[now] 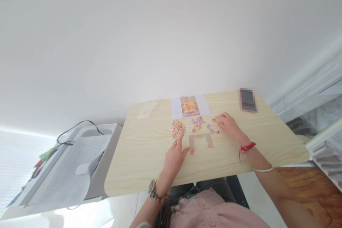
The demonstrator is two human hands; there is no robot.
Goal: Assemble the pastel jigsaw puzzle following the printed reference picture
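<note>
The left grip [174, 155] is standing spread and empty, touching the puzzle pile [177, 128] directly ahead; the right grip [229, 125] is pinching a single puzzle piece [214, 120].

The table [139, 153] has a smooth, pale top that looks like wood. The sheet [203, 104] is white paper, and the puzzle pieces [177, 128] look like stiff card. The red bracelet [248, 146] looks like string. The pink shirt [213, 210] is cloth. The wall [165, 35] is smooth and dull.
</note>
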